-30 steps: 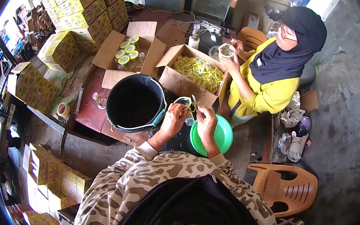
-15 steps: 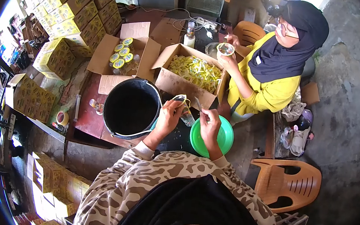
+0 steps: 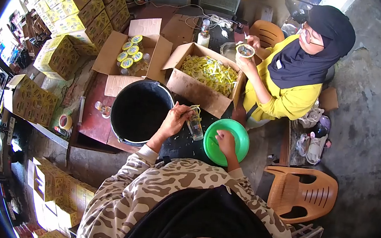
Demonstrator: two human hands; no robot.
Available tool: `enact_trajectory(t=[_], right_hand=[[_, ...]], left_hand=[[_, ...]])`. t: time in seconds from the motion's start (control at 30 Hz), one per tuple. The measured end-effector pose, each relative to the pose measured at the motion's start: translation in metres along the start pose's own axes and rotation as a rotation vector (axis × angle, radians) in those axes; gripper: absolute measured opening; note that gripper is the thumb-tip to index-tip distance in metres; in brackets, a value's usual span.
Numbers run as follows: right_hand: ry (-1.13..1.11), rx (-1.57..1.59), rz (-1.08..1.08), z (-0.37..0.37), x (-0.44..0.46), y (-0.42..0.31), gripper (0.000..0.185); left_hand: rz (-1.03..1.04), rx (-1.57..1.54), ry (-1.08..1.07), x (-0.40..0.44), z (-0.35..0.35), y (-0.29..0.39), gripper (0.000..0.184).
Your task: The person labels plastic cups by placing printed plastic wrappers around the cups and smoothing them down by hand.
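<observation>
Clear cup [image 3: 195, 129], plastic by the look, tilted over the dark tabletop between black bucket [image 3: 123, 107] and green basin [image 3: 215, 154]. From here I see the left hand [image 3: 176, 119] pinching it near the top end, where some yellow shows. Right hand [image 3: 226, 140] over the basin, fingers curled in, apparently round a knife [image 3: 213, 140]; thin dark blade sticks out cupward. Cup probably light, thin-walled, a bit springy; could dent under a hard squeeze, slippery if wet. Best hold: close under the stiffer rim, fingertips clear of the blade.
</observation>
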State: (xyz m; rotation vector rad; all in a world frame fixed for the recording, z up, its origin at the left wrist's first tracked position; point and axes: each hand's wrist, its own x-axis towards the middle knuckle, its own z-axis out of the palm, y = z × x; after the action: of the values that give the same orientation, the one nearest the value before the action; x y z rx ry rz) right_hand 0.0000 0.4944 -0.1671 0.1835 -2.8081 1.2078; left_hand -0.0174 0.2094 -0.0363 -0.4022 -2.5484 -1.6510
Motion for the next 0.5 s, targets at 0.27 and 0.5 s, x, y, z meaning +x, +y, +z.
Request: enact_trajectory(t=[0.27, 0.5], right_hand=[[-0.019, 0.536, -0.185, -0.006, 0.043, -0.118, 0.036], [-0.035, 0.375, -0.204, 0.005, 0.051, -0.124, 0.019]], left_hand=[[0.175, 0.301, -0.039, -0.005, 0.015, -0.025, 0.018], [0.296, 0.485, -0.027, -0.007, 0.017, -0.029, 0.014]])
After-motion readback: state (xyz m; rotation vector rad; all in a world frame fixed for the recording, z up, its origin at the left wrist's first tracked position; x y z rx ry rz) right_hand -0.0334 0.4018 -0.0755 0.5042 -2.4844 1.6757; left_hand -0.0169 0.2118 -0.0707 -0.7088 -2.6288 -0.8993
